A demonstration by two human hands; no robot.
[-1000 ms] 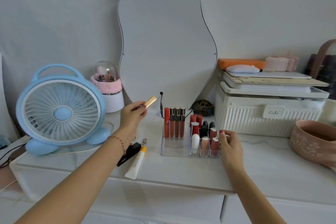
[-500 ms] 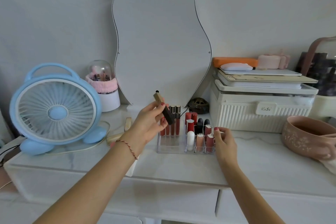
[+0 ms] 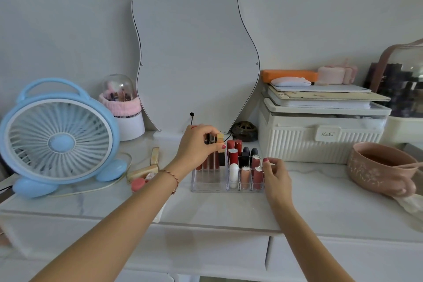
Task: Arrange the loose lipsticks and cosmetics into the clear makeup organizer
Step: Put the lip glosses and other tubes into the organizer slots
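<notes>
The clear makeup organizer stands on the white tabletop, with several lip glosses and lipsticks upright in its slots. My left hand pinches a black lipstick with a gold cap upright over the organizer's left section, beside the tall glosses. My right hand holds the organizer's right end with curled fingers. Loose items lie to the left: a gold tube, a second gold tube and a small pink round pot.
A blue desk fan stands at left with its cord across the table. A wavy mirror leans on the wall behind. A white storage box sits at right, a pink bowl further right.
My left hand has carried the gold-capped lipstick from up left down to the organizer and turned it upright. The view has moved closer. My right hand has stayed at the organizer.
</notes>
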